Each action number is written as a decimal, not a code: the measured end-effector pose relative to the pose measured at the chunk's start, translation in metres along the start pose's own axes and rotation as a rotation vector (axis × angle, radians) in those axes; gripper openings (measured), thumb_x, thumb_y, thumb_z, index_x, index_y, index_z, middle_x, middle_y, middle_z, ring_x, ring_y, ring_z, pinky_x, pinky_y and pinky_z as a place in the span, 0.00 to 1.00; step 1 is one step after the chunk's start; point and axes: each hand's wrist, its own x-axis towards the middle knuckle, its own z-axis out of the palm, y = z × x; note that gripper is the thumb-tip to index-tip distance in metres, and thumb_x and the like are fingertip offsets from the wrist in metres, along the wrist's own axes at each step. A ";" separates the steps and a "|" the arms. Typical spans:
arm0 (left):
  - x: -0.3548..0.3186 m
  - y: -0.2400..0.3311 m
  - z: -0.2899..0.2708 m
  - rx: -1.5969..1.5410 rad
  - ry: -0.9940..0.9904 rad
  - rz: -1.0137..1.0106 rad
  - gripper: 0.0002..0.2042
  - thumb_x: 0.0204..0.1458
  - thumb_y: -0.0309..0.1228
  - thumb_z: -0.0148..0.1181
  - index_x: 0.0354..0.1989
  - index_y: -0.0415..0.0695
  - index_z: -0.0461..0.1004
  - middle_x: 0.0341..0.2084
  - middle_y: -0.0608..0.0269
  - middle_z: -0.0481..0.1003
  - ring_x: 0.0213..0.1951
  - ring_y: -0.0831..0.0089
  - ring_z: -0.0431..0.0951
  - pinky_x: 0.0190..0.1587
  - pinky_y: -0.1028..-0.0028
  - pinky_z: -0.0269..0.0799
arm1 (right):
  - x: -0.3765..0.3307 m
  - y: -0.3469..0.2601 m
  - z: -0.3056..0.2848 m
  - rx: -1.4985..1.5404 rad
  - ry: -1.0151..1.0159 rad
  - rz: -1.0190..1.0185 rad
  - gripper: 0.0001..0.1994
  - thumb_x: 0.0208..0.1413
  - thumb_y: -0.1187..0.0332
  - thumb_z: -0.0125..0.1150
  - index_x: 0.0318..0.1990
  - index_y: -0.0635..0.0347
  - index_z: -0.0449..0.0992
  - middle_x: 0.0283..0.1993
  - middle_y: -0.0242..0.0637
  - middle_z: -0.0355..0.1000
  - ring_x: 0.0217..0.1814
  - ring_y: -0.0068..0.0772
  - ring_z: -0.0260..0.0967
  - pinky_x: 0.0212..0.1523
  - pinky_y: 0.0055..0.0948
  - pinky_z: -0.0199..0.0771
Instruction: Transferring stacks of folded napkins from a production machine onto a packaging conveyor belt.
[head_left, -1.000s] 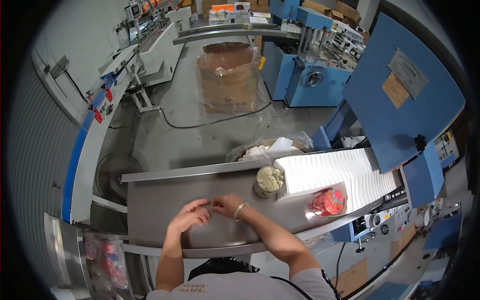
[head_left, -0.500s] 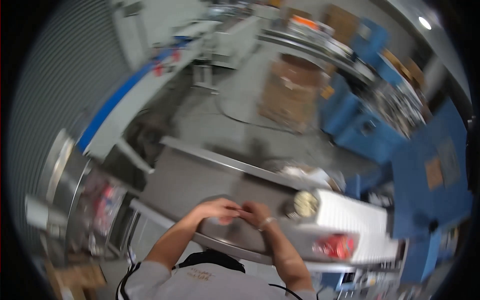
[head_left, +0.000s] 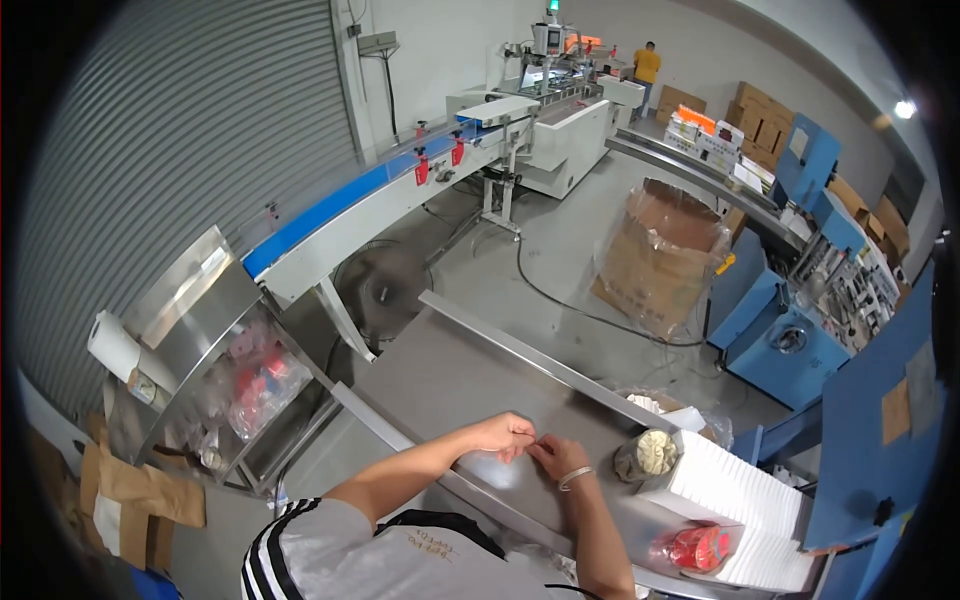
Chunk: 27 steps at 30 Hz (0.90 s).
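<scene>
My left hand (head_left: 503,434) and my right hand (head_left: 560,458) meet above a grey flat belt-like surface (head_left: 440,365) with metal side rails. The fingers of both are bent and pinched together, the fingertips almost touching. Anything between them is too small to make out. A light band circles my right wrist. To the right of that hand stands a round clear container with a cream-coloured top (head_left: 656,452). Beside it runs a long row of tightly stacked white pieces (head_left: 745,510). In front of the row lies a red item in clear plastic (head_left: 697,548).
A conveyor with a blue belt (head_left: 330,215) stretches from the left toward machines at the back. On the left stands a metal cart (head_left: 190,375) with plastic bags. A large carton (head_left: 650,265) lined with plastic stands ahead, blue machinery (head_left: 785,340) to its right. A person in yellow (head_left: 647,68) stands far back.
My view has swung and tilted up, bringing the back wall and the person in yellow into sight. The picture is sharper. Both hands stay close together with fingers pinched.
</scene>
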 end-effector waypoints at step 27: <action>-0.012 0.006 0.015 0.224 0.109 0.181 0.08 0.56 0.35 0.54 0.37 0.45 0.74 0.17 0.68 0.72 0.13 0.80 0.70 0.15 0.79 0.66 | 0.001 0.000 -0.006 0.177 -0.050 0.084 0.15 0.57 0.56 0.55 0.36 0.61 0.76 0.23 0.35 0.75 0.22 0.27 0.73 0.26 0.27 0.73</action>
